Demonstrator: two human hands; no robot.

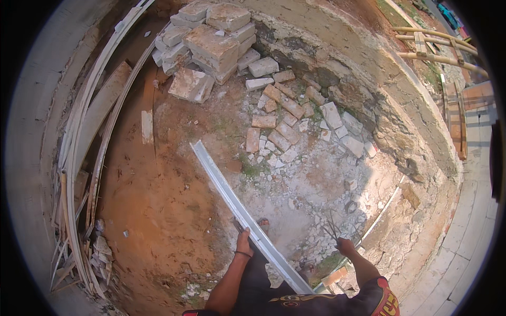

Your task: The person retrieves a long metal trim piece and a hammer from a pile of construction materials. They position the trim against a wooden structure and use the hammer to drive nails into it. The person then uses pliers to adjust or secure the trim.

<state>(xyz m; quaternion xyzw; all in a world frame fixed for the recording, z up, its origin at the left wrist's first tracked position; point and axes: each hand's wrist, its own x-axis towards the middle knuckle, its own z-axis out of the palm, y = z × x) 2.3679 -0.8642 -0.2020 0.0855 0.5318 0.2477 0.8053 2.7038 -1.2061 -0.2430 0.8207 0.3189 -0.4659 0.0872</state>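
The left hand [244, 243] was closed on the left edge of a long pale metal channel [234, 203], its thumb against the side; how far the hidden fingers wrapped underneath could not be told. The right hand [346, 246] was curled shut around a few thin dark rods [331, 227], which fanned out ahead of the fist, well apart from the channel. The channel ran slantwise through the left hand's hold: its far end reached up and left over the ground, and its near end passed in front of the dark shirt [295, 304].

Beyond the left fingers, bare reddish soil [158, 195] gave open room to the left and around the channel's far tip. To the right, room was tighter: a thin white strip [383, 215] slanted just beside the right fist, with the rough wall base [416, 210] behind it. Ahead lay white rubble [311, 197], then loose bricks [279, 134], then stacked pale blocks [213, 47]. Long boards [108, 113] edged the far left side.
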